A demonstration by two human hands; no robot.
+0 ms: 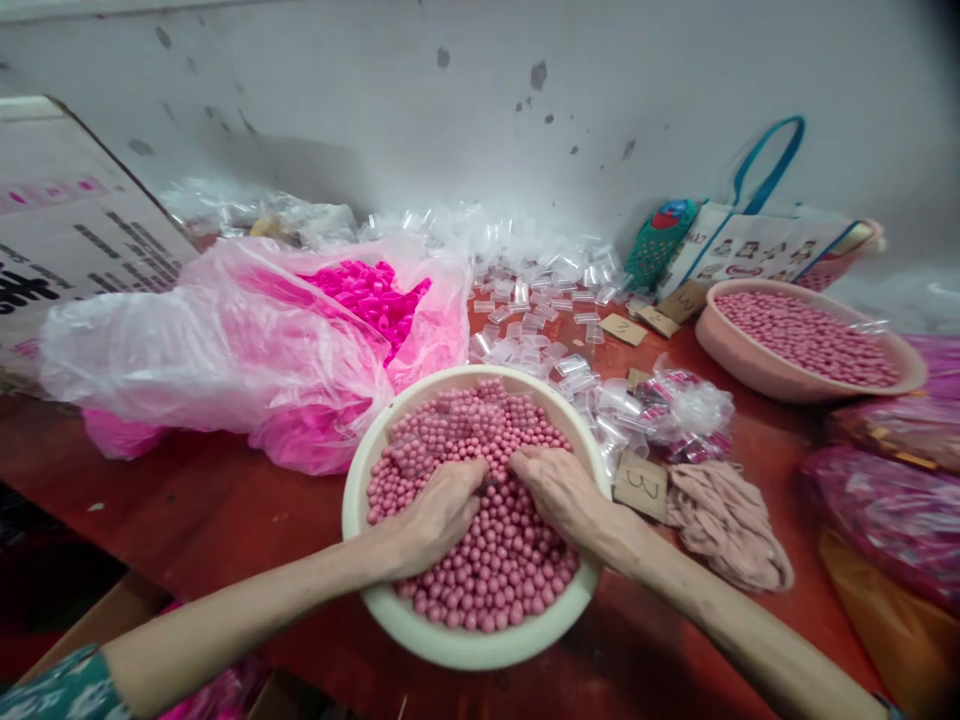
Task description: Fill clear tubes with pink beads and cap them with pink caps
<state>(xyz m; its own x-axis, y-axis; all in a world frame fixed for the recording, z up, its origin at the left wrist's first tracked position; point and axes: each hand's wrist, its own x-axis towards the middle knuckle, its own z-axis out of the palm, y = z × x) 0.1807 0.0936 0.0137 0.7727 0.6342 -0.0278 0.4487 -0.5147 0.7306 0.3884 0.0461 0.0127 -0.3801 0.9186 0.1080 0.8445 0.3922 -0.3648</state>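
Desk (187,500): red top, carries everything listed; its near edge runs just below the cream basin.

Cardboard box (67,230): far left of the basin, printed side showing.

Pink plastic bag (225,350): left of and behind the basin, touching its rim; bright pink tube pieces (371,295) show at its open mouth.

Cream basin (465,650): round, no long axis, set at the desk's near edge, filled with pink balls (495,570).

Second basin (772,375): pinkish, well right of and behind the cream basin, also holding pink balls.

Printed tote bag (757,250): behind the second basin, against the wall.

Clear plastic caps (540,300): loose heap behind the cream basin.

Folded cloth (724,520): just right of the cream basin.

Numbered card (641,485): between cloth and basin rim.

Left hand (439,515): inside the cream basin, left of centre, palm down, fingers curled into the balls; the grip is part buried, so I cannot tell whether it encloses any.

Right hand (559,490): inside the basin, right of centre, fingers spread flat on the balls, grip apart. Both hands are equally close to the balls, fingertips nearly meeting mid-basin.

Open room: bare desk left of the basin's front; crowded right.
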